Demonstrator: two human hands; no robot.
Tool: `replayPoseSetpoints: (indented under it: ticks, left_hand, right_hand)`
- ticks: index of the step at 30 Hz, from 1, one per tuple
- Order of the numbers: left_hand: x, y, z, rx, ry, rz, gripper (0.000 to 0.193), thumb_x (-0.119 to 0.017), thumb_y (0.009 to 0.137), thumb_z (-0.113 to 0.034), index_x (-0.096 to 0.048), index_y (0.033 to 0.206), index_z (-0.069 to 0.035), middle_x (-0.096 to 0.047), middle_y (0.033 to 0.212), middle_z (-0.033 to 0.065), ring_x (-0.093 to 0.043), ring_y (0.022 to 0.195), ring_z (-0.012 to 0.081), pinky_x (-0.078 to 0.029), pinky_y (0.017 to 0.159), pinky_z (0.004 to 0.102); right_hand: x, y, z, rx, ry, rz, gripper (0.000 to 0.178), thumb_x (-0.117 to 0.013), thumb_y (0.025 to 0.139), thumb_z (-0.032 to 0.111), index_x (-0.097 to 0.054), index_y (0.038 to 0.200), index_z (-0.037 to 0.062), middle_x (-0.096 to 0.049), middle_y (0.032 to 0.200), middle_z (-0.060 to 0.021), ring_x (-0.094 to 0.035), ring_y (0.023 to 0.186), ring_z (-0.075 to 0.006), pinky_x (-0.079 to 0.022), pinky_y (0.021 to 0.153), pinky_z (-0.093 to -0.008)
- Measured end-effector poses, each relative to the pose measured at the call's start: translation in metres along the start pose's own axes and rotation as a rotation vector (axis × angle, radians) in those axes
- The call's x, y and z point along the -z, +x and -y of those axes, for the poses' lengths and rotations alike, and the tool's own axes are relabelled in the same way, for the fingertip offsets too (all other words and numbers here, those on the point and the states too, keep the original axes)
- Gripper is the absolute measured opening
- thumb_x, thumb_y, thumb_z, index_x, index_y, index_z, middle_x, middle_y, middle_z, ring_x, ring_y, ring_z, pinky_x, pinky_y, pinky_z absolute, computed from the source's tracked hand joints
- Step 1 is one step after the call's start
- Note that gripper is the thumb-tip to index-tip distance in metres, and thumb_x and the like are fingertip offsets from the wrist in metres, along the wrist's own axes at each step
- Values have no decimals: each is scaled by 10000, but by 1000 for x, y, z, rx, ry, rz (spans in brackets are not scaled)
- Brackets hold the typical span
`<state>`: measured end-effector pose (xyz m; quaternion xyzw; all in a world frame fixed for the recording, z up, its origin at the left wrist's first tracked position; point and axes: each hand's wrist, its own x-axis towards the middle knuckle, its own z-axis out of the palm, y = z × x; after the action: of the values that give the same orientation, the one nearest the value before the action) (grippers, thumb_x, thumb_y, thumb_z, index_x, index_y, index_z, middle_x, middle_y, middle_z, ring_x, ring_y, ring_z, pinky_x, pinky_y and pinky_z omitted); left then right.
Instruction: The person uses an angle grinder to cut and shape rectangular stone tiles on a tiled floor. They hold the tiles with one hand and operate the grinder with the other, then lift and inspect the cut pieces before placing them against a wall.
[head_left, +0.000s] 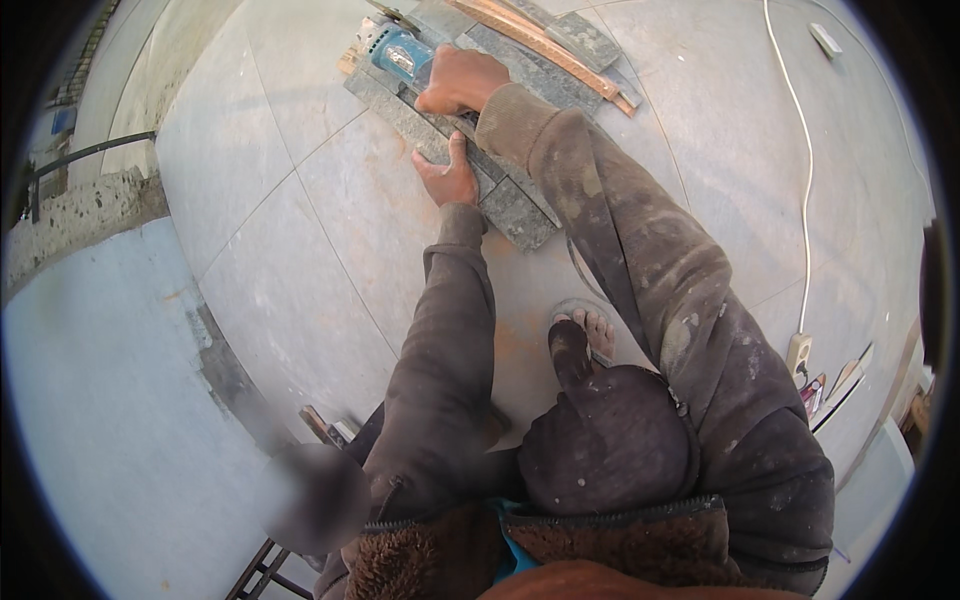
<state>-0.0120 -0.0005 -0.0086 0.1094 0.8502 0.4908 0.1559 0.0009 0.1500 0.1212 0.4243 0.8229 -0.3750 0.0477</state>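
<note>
My right hand is wrapped round the body of a teal angle grinder. Its head points up and left, over grey stone cladding strips on the floor. The grinder's disc cannot be made out clearly. Nearer to me, my left hand rests against the strips, its thumb spread apart from the fingers. A wooden piece shows under the far left end of the stone.
Beyond my right hand lie reddish wooden battens and another stone slab. A white cable runs down the right to a socket block. My sandalled foot stands behind the stone. A pale blue surface borders the floor at left.
</note>
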Motion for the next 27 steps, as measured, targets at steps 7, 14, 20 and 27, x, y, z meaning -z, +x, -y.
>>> replayPoseSetpoints:
  ticks: [7, 14, 20, 27]
  left_hand:
    - [0, 1, 1, -2, 30, 1, 1004, -758, 852, -488, -284, 1461, 153, -420, 1445, 348, -429, 1360, 423, -343, 1139, 439]
    - [1, 1, 0, -11, -4, 3, 970, -763, 856, -469, -303, 1452, 143, -443, 1419, 338, -450, 1335, 413, -365, 1118, 438]
    - [-2, -1, -3, 0, -35, 18, 982, -763, 856, -475, -294, 1457, 144, -433, 1427, 346, -439, 1345, 419, -354, 1129, 439]
    - [0, 1, 2, 7, 16, 16, 1028, -751, 856, -505, -260, 1470, 157, -376, 1475, 363, -370, 1405, 438, -306, 1169, 444]
  right_hand:
    - [2, 1, 1, 8, -3, 17, 335, -698, 762, 244, -723, 1015, 28, -754, 931, -134, -738, 917, -284, -574, 821, -381]
    - [1, 3, 3, -1, 10, 11, 310, -706, 759, 257, -749, 974, 38, -757, 939, -125, -739, 918, -272, -573, 822, -374]
    - [3, 4, 0, -10, 5, 6, 286, -708, 757, 259, -758, 943, 47, -760, 919, -110, -740, 911, -257, -572, 818, -367]
    - [-1, 7, 1, 9, 14, 6, 287, -710, 744, 267, -762, 941, 65, -760, 907, -103, -740, 895, -256, -571, 807, -364]
